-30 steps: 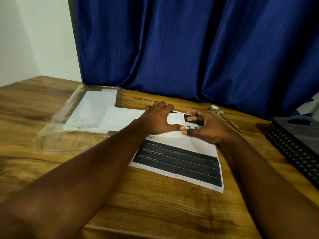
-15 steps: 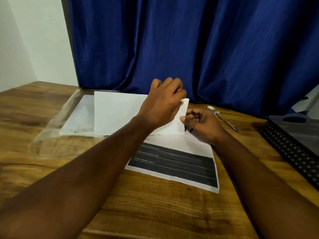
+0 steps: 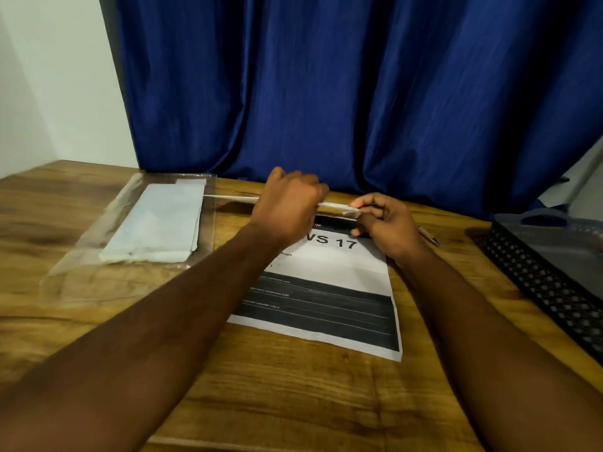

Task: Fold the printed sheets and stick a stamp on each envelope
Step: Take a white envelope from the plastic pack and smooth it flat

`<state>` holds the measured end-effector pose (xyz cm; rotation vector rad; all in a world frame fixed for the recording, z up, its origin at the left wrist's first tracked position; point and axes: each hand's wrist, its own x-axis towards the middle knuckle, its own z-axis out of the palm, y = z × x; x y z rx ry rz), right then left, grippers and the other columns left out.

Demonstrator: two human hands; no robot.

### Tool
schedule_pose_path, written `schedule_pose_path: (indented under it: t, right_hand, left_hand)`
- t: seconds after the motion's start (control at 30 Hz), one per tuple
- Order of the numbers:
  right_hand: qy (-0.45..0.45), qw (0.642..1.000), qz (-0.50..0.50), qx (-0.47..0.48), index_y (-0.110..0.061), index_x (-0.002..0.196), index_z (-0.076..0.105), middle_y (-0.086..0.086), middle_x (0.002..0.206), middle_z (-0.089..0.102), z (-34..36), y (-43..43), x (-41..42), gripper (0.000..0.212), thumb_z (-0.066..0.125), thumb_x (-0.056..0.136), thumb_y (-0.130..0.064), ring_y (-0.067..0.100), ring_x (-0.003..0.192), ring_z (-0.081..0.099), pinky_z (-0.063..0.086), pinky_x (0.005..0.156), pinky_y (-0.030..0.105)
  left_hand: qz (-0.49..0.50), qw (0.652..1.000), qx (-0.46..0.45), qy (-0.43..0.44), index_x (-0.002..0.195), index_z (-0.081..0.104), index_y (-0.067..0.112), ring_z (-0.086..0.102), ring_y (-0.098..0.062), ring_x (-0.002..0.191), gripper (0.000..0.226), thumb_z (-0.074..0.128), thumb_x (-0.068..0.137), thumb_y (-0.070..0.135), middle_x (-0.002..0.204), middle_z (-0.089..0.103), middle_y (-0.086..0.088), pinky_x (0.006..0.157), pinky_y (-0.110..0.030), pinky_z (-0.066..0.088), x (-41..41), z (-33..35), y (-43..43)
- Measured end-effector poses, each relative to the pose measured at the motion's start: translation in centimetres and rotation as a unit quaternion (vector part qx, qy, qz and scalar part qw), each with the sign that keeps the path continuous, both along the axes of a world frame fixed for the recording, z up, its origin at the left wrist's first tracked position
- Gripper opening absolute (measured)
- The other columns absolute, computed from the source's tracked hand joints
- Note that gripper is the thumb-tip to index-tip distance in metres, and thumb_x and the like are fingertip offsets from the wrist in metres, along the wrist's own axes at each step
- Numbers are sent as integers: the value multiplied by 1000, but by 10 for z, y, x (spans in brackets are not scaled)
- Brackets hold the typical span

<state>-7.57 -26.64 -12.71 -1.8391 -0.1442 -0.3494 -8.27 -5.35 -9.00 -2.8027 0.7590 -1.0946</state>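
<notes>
I see clear plastic sleeve of white envelopes (image 3: 156,223) flat at table's left | thin white envelope (image 3: 228,198) held edge-on above wooden table (image 3: 293,402), long axis left-right | left hand (image 3: 287,203) knuckles up, fingers curled round it | right hand (image 3: 385,223) pinching its right end | printed white-and-black sheet (image 3: 326,288) flat beneath, long axis running away from me.
</notes>
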Motion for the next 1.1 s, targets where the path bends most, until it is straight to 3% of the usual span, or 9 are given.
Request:
schedule_pose_path:
  t: [0.1,0.23,0.43,0.5,0.6,0.73,0.9,1.0,1.1]
  right_hand:
    - [30,999,-29,-31,-15,95,79,8,97,77,1,-7,1,28,55,104,-3,24,71,68,64,72,34]
    - [85,996,-13,-23,-3,86,78,13,84,68,2,-17,-2,37,46,103,-7,27,71,58,52,61,31]
    - [55,972,18,-226,-22,94,77,-1,71,72,5,-23,-5,5,74,92,-18,14,65,65,56,64,34]
    - [43,959,28,-277,-26,98,76,1,77,73,4,-23,-5,11,79,89,-21,14,70,66,56,71,37]
    - [31,945,12,-327,-28,101,77,-4,88,72,4,-20,-8,12,77,90,-23,12,80,65,53,68,30]
    - [9,948,-8,-319,-24,100,78,-7,89,72,0,-15,-10,12,73,91,-17,10,83,66,50,68,22]
    - [-24,950,-119,-289,-27,92,74,-7,80,71,-9,-25,3,9,72,89,-18,14,81,67,58,74,33]
    - [-25,932,-220,-286,-30,106,69,-6,94,69,-11,-43,18,14,73,92,-27,18,89,66,56,78,35]
    - [-15,911,-276,-305,-34,114,68,0,114,69,-9,-62,34,25,74,89,-34,23,104,65,57,94,50]
  left_hand:
    - [-74,994,24,80,100,67,25,61,-21,94,13,68,88,24,103,67,5,79,-35,43,0,-3,2]
    - [-142,973,35,177,95,65,24,57,-17,91,15,69,85,34,98,66,6,77,-38,50,-3,-12,-4]
    - [-144,953,-18,264,85,53,29,54,-17,92,18,66,85,42,95,64,9,73,-38,50,-5,-20,-11]
    - [-135,949,-17,285,85,52,30,53,-18,89,19,64,86,45,89,60,9,70,-37,49,-5,-23,-12]
    - [-127,951,-2,281,90,57,31,55,-16,91,28,63,88,58,94,64,8,73,-36,52,-3,-27,-16]
    - [-121,963,6,239,96,62,31,56,-12,90,54,44,89,82,96,66,12,77,-36,53,0,-31,-17]
    - [-106,972,-3,209,111,66,28,58,-14,100,57,41,94,77,113,70,8,87,-39,53,5,-33,-13]
    - [-107,975,-18,196,121,66,29,56,-15,112,58,42,95,75,126,68,8,91,-33,45,8,-33,-10]
    - [-100,978,-15,180,118,67,29,58,-15,109,60,38,95,77,121,70,8,92,-36,44,15,-34,-8]
